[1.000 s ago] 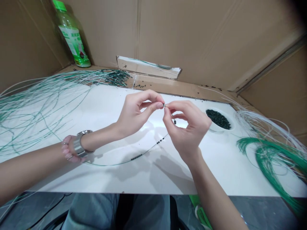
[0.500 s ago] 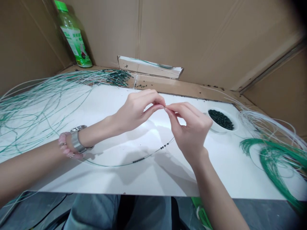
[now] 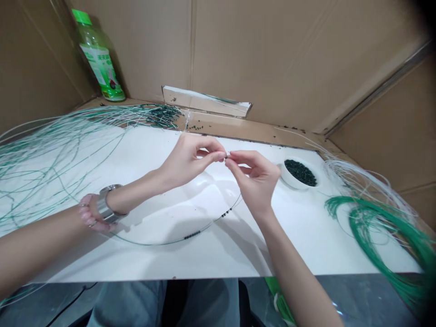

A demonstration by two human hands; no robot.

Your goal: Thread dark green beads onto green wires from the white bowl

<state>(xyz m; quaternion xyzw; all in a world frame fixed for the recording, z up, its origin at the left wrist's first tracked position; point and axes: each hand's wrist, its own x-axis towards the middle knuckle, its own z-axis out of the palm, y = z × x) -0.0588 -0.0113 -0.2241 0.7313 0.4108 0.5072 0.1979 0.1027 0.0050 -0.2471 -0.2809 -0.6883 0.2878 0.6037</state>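
My left hand (image 3: 192, 161), with a pink bead bracelet (image 3: 89, 213) and a silver cuff (image 3: 107, 204) on its wrist, is closed in a pinch. Its fingertips meet those of my right hand (image 3: 254, 177), also pinching, above the white board. A tiny dark bead (image 3: 226, 157) shows where the fingertips meet. A thin green cord (image 3: 150, 244) curves below my hands, its upper end running up behind my right hand. Two groups of small dark beads (image 3: 192, 235) are threaded on it. Fingers hide the exact hold on bead and cord.
A white bowl (image 3: 286, 179) of dark green beads stands right of my hands. Green cord coils (image 3: 357, 231) and white strands (image 3: 371, 175) lie farther right. Beaded strands (image 3: 160, 116) spread along the left. A green-capped bottle (image 3: 102, 68) stands against the cardboard wall (image 3: 245, 50).
The view has shifted slightly, so most things sit a little farther left. Both hands remain pinched together at the fingertips, and a dark bead now shows between them.
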